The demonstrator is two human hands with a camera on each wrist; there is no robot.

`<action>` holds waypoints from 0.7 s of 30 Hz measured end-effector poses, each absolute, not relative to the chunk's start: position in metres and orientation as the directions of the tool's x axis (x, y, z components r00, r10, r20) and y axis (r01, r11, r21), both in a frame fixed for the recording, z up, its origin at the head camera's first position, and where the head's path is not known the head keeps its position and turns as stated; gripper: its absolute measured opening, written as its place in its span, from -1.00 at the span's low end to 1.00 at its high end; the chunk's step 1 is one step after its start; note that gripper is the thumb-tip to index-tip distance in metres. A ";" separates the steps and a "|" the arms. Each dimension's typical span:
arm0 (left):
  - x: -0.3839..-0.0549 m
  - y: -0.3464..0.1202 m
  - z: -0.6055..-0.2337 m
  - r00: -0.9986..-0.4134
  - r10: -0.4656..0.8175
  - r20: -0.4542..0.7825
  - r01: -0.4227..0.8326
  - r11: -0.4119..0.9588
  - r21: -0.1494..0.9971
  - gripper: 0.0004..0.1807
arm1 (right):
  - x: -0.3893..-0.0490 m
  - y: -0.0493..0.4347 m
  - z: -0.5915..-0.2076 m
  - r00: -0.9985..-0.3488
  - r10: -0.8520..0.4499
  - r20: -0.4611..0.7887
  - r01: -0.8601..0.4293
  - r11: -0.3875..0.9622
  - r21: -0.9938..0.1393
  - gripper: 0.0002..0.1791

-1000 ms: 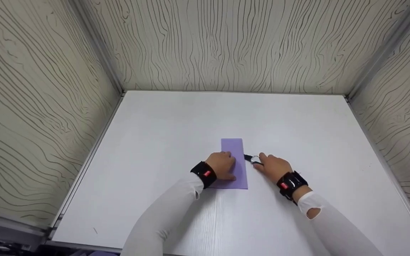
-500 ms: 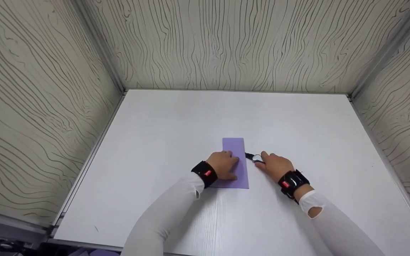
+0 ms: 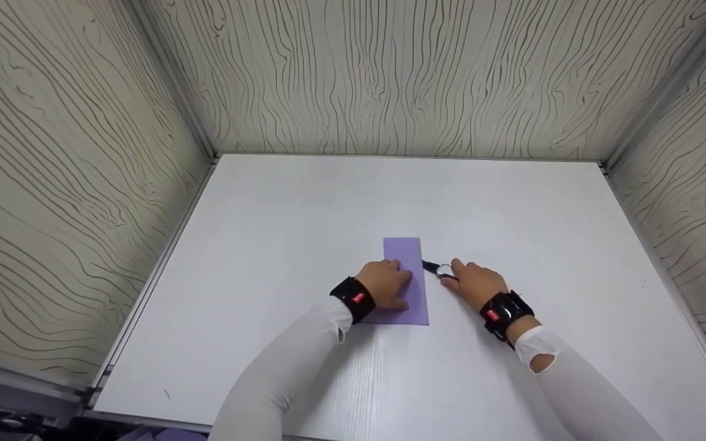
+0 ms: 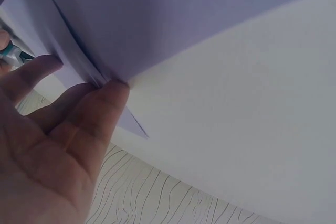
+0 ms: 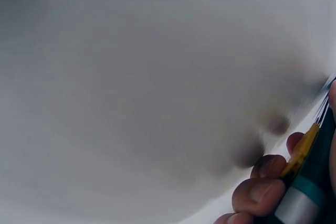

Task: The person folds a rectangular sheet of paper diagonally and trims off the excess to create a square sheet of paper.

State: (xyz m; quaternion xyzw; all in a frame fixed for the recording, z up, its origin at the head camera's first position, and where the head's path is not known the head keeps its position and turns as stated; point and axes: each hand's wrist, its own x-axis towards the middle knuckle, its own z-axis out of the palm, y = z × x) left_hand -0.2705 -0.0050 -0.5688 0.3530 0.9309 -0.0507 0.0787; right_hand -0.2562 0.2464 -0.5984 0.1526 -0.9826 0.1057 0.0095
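A folded sheet of purple paper [image 3: 403,248] lies on the white table, its long side running away from me. My left hand [image 3: 382,285] rests on it with fingers spread, pressing it down. In the left wrist view, the fingertips touch the paper [image 4: 173,14] beside a slightly gaping fold. To the right, my right hand [image 3: 477,286] grips what looks like a utility knife [image 3: 431,267], its dark front end at the paper's right edge. In the right wrist view, the knife [image 5: 302,203] shows a teal and silver body with a yellow part; its tip is partly cut off by the frame.
The white table [image 3: 304,202] is enclosed by wood-grain patterned panels [image 3: 365,79] at the back and both sides. Dark items and some purple pieces [image 3: 178,435] sit below the table's front left edge. Both wrists wear black straps [image 3: 353,299].
The knife in my right hand has crept slightly away from me along the paper's right edge. My left hand stays in place on the paper.
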 end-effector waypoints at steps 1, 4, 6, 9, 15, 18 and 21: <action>-0.270 -0.005 -0.569 -0.739 0.648 -0.181 0.664 0.747 -0.037 -0.31 | -0.257 0.246 -0.599 -0.955 -0.293 0.050 -0.297 0.933 -0.203 -0.56; -0.270 -0.005 -0.570 -0.742 0.646 -0.181 0.661 0.749 -0.039 -0.32 | -0.259 0.244 -0.600 -0.954 -0.295 0.050 -0.298 0.932 -0.207 -0.55; -0.270 -0.004 -0.571 -0.742 0.645 -0.185 0.661 0.749 -0.039 -0.31 | -0.259 0.243 -0.601 -0.954 -0.298 0.043 -0.300 0.930 -0.212 -0.54; -0.270 -0.003 -0.572 -0.741 0.643 -0.192 0.661 0.749 -0.045 -0.30 | -0.259 0.244 -0.600 -0.957 -0.290 0.024 -0.289 0.933 -0.216 -0.55; -0.271 -0.003 -0.571 -0.746 0.638 -0.191 0.657 0.751 -0.057 -0.28 | -0.262 0.244 -0.598 -0.961 -0.277 0.020 -0.275 0.938 -0.210 -0.54; -0.271 -0.003 -0.570 -0.745 0.640 -0.187 0.659 0.750 -0.060 -0.29 | -0.266 0.243 -0.598 -0.959 -0.283 0.021 -0.281 0.935 -0.215 -0.53; -0.271 -0.003 -0.569 -0.742 0.645 -0.183 0.664 0.745 -0.063 -0.30 | -0.268 0.244 -0.598 -0.960 -0.279 0.012 -0.275 0.936 -0.221 -0.54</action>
